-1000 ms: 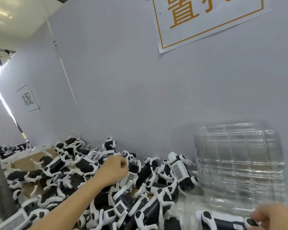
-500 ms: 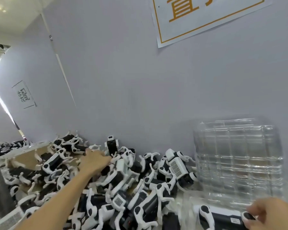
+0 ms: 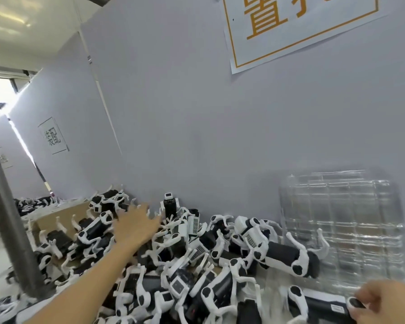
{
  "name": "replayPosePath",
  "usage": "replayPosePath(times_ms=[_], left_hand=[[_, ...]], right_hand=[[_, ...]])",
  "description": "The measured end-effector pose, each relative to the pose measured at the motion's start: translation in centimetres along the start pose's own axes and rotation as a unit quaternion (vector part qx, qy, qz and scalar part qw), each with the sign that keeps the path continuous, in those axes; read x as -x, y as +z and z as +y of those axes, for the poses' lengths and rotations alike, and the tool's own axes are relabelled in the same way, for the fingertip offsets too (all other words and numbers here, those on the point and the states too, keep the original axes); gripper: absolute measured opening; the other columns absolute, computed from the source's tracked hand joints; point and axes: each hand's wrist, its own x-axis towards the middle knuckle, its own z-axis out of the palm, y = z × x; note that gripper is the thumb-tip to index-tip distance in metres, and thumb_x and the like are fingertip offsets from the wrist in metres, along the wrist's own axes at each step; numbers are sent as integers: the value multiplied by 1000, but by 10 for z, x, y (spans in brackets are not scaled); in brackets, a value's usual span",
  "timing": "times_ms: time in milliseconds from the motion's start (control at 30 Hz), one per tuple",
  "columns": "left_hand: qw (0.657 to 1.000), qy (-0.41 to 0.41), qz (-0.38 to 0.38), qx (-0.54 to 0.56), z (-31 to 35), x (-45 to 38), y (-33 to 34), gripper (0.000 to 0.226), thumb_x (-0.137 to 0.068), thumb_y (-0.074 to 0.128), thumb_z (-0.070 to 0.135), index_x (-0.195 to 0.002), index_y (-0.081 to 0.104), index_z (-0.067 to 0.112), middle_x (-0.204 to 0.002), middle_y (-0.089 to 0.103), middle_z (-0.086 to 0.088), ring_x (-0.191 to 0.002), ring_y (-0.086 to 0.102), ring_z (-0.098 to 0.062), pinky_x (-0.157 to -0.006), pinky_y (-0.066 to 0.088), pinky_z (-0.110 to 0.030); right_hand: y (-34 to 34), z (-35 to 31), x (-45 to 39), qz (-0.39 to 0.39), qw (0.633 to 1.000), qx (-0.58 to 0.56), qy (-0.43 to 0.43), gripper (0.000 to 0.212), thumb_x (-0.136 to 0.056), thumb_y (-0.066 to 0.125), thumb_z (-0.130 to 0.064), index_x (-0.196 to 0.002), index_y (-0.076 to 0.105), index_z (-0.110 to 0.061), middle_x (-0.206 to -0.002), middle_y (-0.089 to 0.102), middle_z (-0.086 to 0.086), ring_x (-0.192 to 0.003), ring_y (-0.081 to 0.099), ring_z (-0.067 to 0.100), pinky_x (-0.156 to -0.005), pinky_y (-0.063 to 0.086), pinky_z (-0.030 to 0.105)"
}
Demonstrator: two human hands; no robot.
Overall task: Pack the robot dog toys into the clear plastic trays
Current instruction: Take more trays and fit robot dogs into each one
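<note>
Left hand [image 3: 136,228] reaches open-fingered over heaped robot dog toys [image 3: 173,258]; right hand [image 3: 384,302] holds one toy [image 3: 318,302] beside clear trays [image 3: 341,230].

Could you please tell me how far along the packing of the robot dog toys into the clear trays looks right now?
Early, by the look of it. Done: no filled tray is visible; the stack of clear plastic trays leaning on the wall looks empty. In hand: the right hand grips one black-and-white robot dog toy at the bottom edge, while the left hand, fingers spread, reaches over the heap. Left: the large pile of black-and-white robot dogs.
</note>
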Motion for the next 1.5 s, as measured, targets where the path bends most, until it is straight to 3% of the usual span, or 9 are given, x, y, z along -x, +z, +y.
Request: replayPosePath(times_ms=[167,467,633,733,833,1033,1233,1333,1500], left_hand=[[971,-80,-213,73,-37,4,20,57,-99,30,58,-141,51,25,-159,30,-14,-149,16,-35,-119,11,-49],[961,-5,-273,38,-9,22,-12,71,-88,52,64,-148,40,26,-158,19,-18,-145,25,-35,-115,28,-46],[986,144,-81,-35,62,41,-48,66,-86,55,54,-145,36,30,-155,31,-5,-142,29,-35,-111,36,-53],[887,408,-187,105,134,73,-52,62,-87,60,27,-142,35,41,-153,35,11,-141,32,-15,-112,31,-38],[797,522,-299,58,188,108,-37,69,-85,68,19,-140,33,40,-143,46,4,-130,42,-22,-107,36,-43],[791,551,-233,129,189,105,-22,37,-78,80,31,-107,58,26,-107,52,9,-104,46,-12,-87,45,-34],[840,507,-84,175,128,69,-24,42,-71,82,37,-67,40,34,-82,45,14,-89,36,-11,-73,36,-21],[910,371,13,184,105,41,-26,30,-76,79,41,-77,49,33,-92,52,10,-99,41,-15,-81,40,-28],[948,209,-48,235,69,4,-16,37,-88,64,53,-116,60,28,-128,59,6,-124,51,-17,-103,41,-37]], right_hand=[[-11,-4,-10,13,996,63,61,35,-63,90,-9,-48,61,-21,-64,63,3,-75,61,28,-88,47,36],[-5,-3,-14,68,993,32,88,37,-55,94,-12,-45,61,-23,-57,61,-1,-62,56,18,-74,44,31],[-9,-6,-11,61,989,89,96,35,-57,91,-26,-42,60,-34,-52,61,-13,-59,58,6,-55,34,18],[-12,-12,-5,62,991,83,85,37,-60,89,-25,-40,60,-36,-53,60,-16,-61,57,2,-60,38,21],[-17,-17,3,60,995,55,64,29,-66,88,-26,-52,63,-32,-63,60,-16,-65,53,-1,-72,41,22],[-19,-17,13,53,995,83,20,12,-77,80,-40,-73,70,-36,-77,62,-18,-71,52,-5,-80,42,13],[-19,-22,14,61,993,97,22,9,-82,75,-43,-81,67,-37,-82,59,-20,-73,51,-4,-79,41,12],[-18,-26,16,62,992,103,28,9,-82,74,-39,-79,66,-37,-80,59,-19,-72,51,-1,-77,40,14],[-21,-28,18,51,994,93,17,17,-80,80,-38,-73,65,-34,-75,59,-18,-67,47,-7,-88,44,16]])
